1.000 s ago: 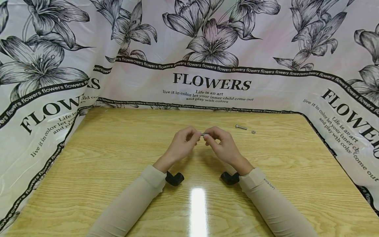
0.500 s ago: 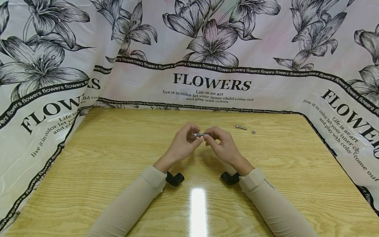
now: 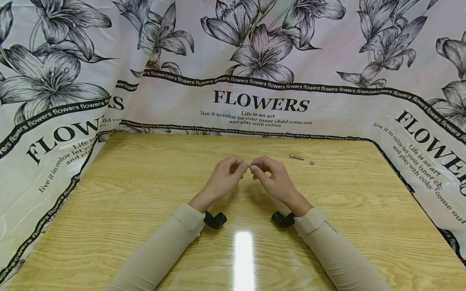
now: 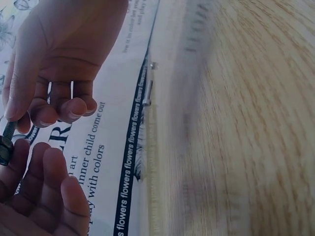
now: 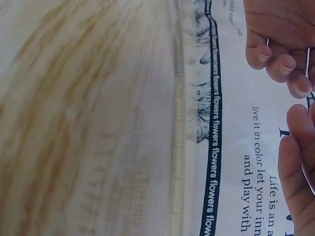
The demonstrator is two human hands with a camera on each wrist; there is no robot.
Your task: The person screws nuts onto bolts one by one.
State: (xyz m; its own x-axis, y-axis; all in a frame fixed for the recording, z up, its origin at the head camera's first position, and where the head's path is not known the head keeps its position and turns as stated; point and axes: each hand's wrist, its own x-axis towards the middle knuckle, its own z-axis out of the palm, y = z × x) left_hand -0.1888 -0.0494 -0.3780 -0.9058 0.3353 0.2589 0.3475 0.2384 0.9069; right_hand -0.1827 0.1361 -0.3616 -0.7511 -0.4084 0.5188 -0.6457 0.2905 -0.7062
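Both hands meet over the middle of the table, holding one small metal bolt (image 3: 252,165) between them. My right hand (image 3: 272,176) pinches the threaded end with thumb and forefinger. On the other side, my left hand (image 3: 226,174) has its thumb and forefinger round the headed end, covering most of it in the head view. In the left wrist view the bolt's thread (image 4: 9,129) runs down to a dark nut (image 4: 5,143) beside the left forefinger. The right wrist view shows fingers of both hands, but the bolt is out of sight there.
A second bolt (image 3: 296,157) and a loose nut (image 3: 312,163) lie on the wooden table (image 3: 145,194), beyond the right hand. A flower-printed cloth (image 3: 262,109) hangs behind the table and along its sides.
Half a second ago the left thumb and fingers were spread apart, showing the bolt's head and nut. They have closed over that end again. The right hand keeps its place.
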